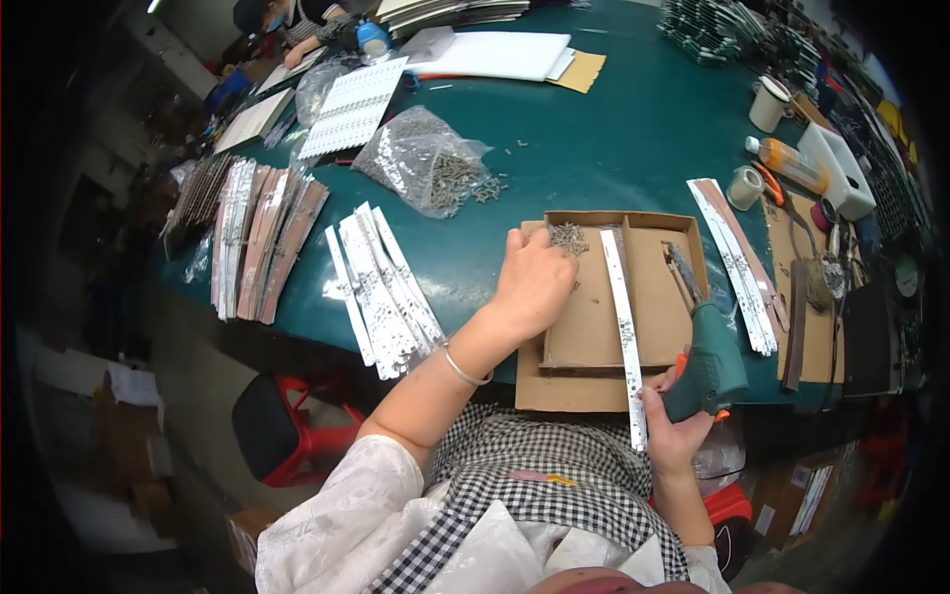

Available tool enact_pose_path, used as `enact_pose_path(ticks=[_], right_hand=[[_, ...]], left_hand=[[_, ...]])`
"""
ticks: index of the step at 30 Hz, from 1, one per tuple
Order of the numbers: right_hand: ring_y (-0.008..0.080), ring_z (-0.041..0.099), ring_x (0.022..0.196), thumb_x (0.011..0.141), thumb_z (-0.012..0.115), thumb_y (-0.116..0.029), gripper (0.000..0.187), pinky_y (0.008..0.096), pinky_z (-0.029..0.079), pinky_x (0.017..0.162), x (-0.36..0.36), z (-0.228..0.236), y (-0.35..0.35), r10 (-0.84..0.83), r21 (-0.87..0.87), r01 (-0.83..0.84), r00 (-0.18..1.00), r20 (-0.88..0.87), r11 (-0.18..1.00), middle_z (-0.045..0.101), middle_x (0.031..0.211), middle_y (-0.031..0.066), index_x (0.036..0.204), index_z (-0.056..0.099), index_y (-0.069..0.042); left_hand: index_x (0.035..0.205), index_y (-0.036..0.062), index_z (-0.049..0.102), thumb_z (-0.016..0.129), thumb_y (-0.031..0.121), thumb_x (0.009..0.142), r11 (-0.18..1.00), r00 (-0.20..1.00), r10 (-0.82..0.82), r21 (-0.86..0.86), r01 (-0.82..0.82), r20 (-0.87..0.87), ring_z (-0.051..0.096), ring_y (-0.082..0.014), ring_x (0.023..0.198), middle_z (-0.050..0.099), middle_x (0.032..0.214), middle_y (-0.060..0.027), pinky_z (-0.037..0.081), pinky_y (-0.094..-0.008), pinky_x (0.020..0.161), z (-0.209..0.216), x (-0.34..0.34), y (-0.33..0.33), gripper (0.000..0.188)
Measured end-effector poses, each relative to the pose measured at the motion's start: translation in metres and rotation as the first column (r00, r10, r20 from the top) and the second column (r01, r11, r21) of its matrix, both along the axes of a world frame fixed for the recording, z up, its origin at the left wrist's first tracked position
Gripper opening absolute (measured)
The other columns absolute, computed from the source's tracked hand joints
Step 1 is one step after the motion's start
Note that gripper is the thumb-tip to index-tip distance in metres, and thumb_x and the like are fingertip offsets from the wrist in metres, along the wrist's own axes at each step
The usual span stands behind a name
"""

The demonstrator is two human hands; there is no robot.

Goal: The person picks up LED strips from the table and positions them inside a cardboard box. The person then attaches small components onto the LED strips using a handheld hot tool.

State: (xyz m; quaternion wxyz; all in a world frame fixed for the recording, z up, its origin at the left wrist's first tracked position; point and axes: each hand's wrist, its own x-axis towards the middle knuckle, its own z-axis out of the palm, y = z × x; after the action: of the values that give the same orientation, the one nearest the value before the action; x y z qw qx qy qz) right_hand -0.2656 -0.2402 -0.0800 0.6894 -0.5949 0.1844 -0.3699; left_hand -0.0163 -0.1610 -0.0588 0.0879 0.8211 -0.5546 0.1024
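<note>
Landmark: cardboard tray (584, 342). Your left hand (534, 282): over the tray's left edge, fingers curled down beside the small metal pieces (567, 237) heaped in its far left corner; fingertips partly hidden, so whether they pinch one cannot be told. Your right hand (678, 426): off the tray's near right, gripping the near end of a white strip (621, 317), which runs forward from your thumb across the tray. Green pistol-shaped tool (714, 361): handle in that same hand, tip above the tray's right compartment.
</note>
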Motion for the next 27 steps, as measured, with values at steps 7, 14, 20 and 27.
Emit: enact_pose_path(ticks=[7, 14, 20, 27], right_hand=[[0.0103, 0.056, 0.083, 0.084, 0.063, 0.013, 0.054, 0.0229, 0.051, 0.069, -0.004, -0.019, -0.015, -0.145, -0.278, 0.137, 0.989, -0.011, 0.951, 0.055, 0.102, 0.0058, 0.133, 0.045, 0.002], [0.0098, 0.055, 0.076, 0.084, 0.063, 0.010, 0.059, 0.0208, 0.050, 0.056, 0.003, 0.017, -0.032, -0.127, -0.211, 0.118, 0.992, -0.029, 0.970, 0.052, 0.095, 0.0061, 0.138, 0.040, 0.002], [0.0091, 0.054, 0.083, 0.084, 0.065, 0.012, 0.043, 0.0225, 0.045, 0.074, 0.012, 0.034, -0.032, -0.070, -0.063, 0.071, 0.998, 0.008, 0.995, 0.055, 0.096, 0.0023, 0.123, 0.050, 0.001], [0.0129, 0.055, 0.074, 0.080, 0.065, 0.014, 0.060, 0.0262, 0.050, 0.070, 0.020, 0.022, -0.039, 0.017, -0.215, -0.008, 0.999, 0.037, 0.976, 0.051, 0.094, 0.0061, 0.134, 0.042, 0.000]], left_hand=[[0.082, 0.0081, 0.070, 0.061, 0.009, 0.080, 0.997, 0.967, -0.029, -0.076, 0.011, -0.251, 0.058, -0.0261, 0.092, 0.068, 0.080, -0.0073, 0.036, -0.0438, 0.085, 0.009, -0.006, 0.000, 0.009], [0.090, 0.0007, 0.073, 0.074, -0.004, 0.079, 0.904, 0.699, -0.248, -0.420, -0.082, -0.670, 0.065, -0.0104, 0.070, 0.070, 0.080, -0.0054, 0.051, -0.0251, 0.063, 0.014, -0.019, -0.002, 0.012], [0.088, -0.0009, 0.073, 0.078, -0.004, 0.077, 0.939, 0.584, -0.143, -0.296, -0.175, -0.799, 0.065, -0.0069, 0.074, 0.073, 0.080, -0.0032, 0.052, -0.0221, 0.067, 0.016, -0.027, 0.002, 0.012], [0.085, -0.0011, 0.073, 0.079, -0.007, 0.072, 0.910, 0.635, -0.241, -0.398, -0.114, -0.734, 0.067, -0.0109, 0.075, 0.074, 0.082, -0.0056, 0.053, -0.0234, 0.069, 0.019, -0.037, 0.010, 0.016]])
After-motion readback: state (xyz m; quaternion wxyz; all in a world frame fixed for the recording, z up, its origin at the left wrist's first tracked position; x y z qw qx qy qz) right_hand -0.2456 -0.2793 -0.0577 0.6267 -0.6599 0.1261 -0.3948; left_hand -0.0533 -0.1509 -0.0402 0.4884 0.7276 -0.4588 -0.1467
